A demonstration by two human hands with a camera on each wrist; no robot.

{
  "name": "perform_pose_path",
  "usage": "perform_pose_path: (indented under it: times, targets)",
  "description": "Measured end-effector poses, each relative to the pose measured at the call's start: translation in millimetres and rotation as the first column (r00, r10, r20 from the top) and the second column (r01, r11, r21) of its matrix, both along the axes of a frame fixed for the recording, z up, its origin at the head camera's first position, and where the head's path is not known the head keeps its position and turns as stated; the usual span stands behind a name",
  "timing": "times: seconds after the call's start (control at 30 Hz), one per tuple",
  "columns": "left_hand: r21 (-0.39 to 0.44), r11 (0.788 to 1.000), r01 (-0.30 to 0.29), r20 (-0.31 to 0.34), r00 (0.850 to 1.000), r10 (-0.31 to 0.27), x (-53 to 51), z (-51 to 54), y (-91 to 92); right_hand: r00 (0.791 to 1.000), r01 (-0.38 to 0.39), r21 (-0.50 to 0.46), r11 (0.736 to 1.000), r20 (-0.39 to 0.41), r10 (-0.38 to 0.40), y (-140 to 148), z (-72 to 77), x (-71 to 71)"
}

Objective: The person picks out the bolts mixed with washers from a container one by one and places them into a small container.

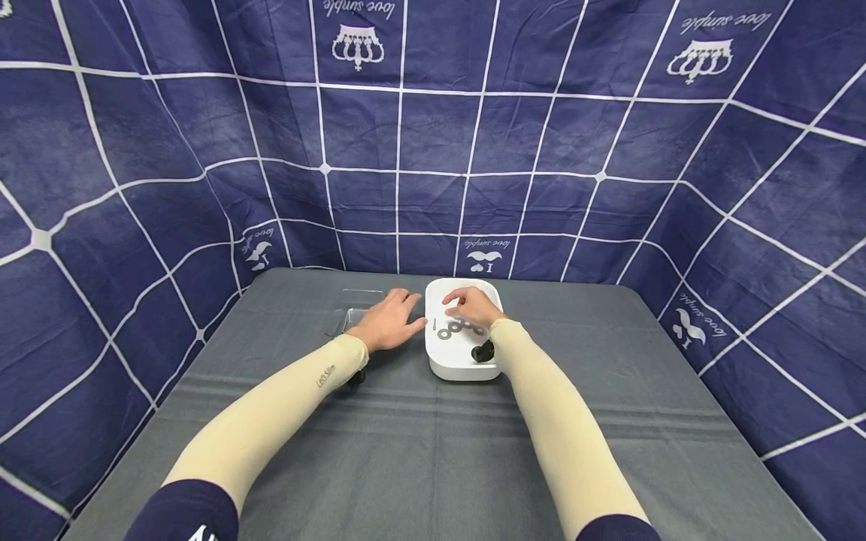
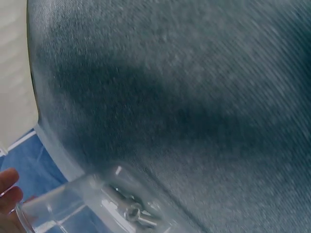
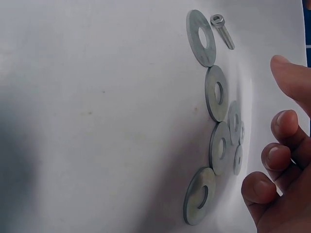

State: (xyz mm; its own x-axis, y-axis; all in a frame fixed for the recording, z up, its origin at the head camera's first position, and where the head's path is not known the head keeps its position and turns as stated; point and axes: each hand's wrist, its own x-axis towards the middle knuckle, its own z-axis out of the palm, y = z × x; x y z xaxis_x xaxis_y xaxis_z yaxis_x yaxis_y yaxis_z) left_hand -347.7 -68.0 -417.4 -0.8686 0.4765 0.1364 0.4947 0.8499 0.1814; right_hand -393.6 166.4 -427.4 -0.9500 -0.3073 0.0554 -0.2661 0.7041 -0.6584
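Over the white tray (image 1: 463, 373) hovers my right hand (image 1: 472, 305), its thumb and fingers loosely bent and apart, with nothing seen between them. Below it several flat metal washers (image 3: 216, 94) of different sizes lie on the tray floor, some touching. A small socket-head bolt (image 3: 223, 32) lies beside the largest washer at the far end. Left of the tray, my left hand (image 1: 389, 321) has its thumb spread toward the tray wall. A clear plastic box (image 2: 53, 203) with metal bolts (image 2: 131, 211) inside stands by that hand; its fingers show near the rim.
A grey cloth (image 1: 433, 451) covers the table. Blue cloth walls (image 1: 433, 195) with white lines stand behind and at both sides. Behind the left hand, a thin clear edge (image 1: 363, 291) shows on the table. Black wrist cameras (image 1: 483, 352) sit under both wrists.
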Motion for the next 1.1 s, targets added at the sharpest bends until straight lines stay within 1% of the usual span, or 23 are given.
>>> perform_pose_path:
  times: [0.13, 0.27, 0.37, 0.47, 0.57, 0.73, 0.87, 1.1]
  targets:
    - [0.011, 1.000, 0.009, -0.006, 1.000, -0.009, 1.7, -2.7, 5.4, 0.999, 0.000, -0.039, 0.999, 0.034, 0.002, 1, -5.0, -0.2]
    - [0.008, 1.000, 0.010, 0.003, 1.000, -0.010, 2.7, -5.1, 9.5, 0.998, 0.003, -0.049, 0.999, 0.060, 0.000, 0, -7.0, 0.6]
    - [-0.002, 1.000, 0.006, 0.009, 1.000, -0.006, 3.3, -6.5, 11.5, 0.998, -0.003, -0.040, 0.999, 0.062, 0.006, -1, -8.3, 0.3]
    - [-0.009, 1.000, 0.008, 0.004, 1.000, -0.008, 3.4, -7.6, 13.1, 0.999, -0.022, -0.042, 0.999, 0.043, 0.024, -1, -9.5, -1.1]
    - [-0.022, 1.000, 0.019, -0.006, 1.000, -0.019, 3.2, -8.5, 14.6, 0.999, -0.040, -0.032, 0.999, 0.028, 0.041, -1, -11.6, -3.5]
    - [-0.038, 0.999, 0.038, -0.024, 0.999, -0.039, 2.6, -8.3, 17.6, 0.998, -0.056, 0.012, 0.998, 0.034, 0.055, -3, -14.0, -6.2]
    - [-0.049, 0.998, 0.040, -0.036, 0.998, -0.042, 2.6, -6.6, 19.1, 0.997, -0.063, 0.027, 0.998, 0.057, 0.061, -7, -14.8, -7.1]
    - [-0.066, 0.997, 0.027, -0.031, 0.999, -0.029, 4.3, -6.0, 20.9, 0.992, -0.063, 0.033, 0.997, 0.110, 0.059, -11, -16.5, -6.9]
